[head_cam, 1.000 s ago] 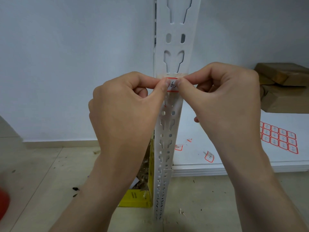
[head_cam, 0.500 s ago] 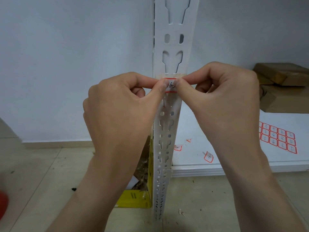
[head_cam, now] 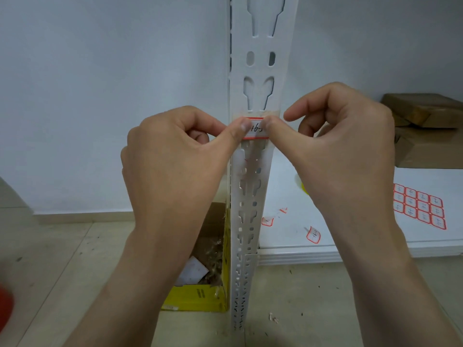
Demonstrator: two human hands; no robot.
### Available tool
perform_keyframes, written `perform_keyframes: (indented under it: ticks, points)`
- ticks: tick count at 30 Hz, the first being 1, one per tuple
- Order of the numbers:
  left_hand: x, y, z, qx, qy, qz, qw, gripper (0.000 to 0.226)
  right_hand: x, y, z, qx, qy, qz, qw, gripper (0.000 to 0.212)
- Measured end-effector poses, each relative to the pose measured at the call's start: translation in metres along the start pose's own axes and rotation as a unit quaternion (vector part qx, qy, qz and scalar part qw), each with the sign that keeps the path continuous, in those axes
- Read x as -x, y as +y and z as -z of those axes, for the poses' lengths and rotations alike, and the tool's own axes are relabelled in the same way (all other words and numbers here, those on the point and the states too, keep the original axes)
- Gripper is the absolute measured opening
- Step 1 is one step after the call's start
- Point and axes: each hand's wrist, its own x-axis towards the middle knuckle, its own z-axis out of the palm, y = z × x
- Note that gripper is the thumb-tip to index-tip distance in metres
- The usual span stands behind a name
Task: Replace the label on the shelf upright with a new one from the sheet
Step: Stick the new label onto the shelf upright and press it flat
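Label [head_cam: 256, 128] stuck on shelf upright [head_cam: 260, 58]. Left hand [head_cam: 175, 166] fingers pinched label's left end. Right hand [head_cam: 343, 156] thumb pressed right end, fingers loosely curled, gripping nothing. Sheet [head_cam: 419, 206] lay on shelf [head_cam: 375, 236].

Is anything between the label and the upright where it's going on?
Nothing visible: the label lies against the upright, below a tape strip, thumbs of the left hand and right hand on its ends.
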Motion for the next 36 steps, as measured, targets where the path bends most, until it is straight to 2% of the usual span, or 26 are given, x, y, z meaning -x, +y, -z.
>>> perform_keyframes:
  ticks: [4,7,14,22,36]
  points:
    - [-0.003,-0.003,-0.001,0.01,-0.002,-0.022,1.0,0.029,-0.001,0.003,0.0,-0.039,-0.02,-0.014,0.999,0.024]
    - [-0.003,-0.005,-0.003,0.025,-0.011,-0.04,0.999,0.041,-0.001,0.005,-0.002,-0.059,-0.029,-0.023,0.998,0.021]
    - [-0.003,-0.008,-0.01,0.053,0.001,-0.063,0.997,0.028,-0.004,0.009,-0.003,-0.085,-0.041,-0.026,0.995,0.017]
    - [-0.009,-0.013,-0.007,0.09,-0.03,-0.093,0.991,0.02,-0.007,0.017,0.0,-0.155,-0.082,-0.046,0.983,0.011]
    - [-0.016,-0.024,-0.002,0.025,-0.06,-0.158,0.985,0.048,-0.006,0.026,0.002,-0.12,-0.115,0.03,0.986,0.028]
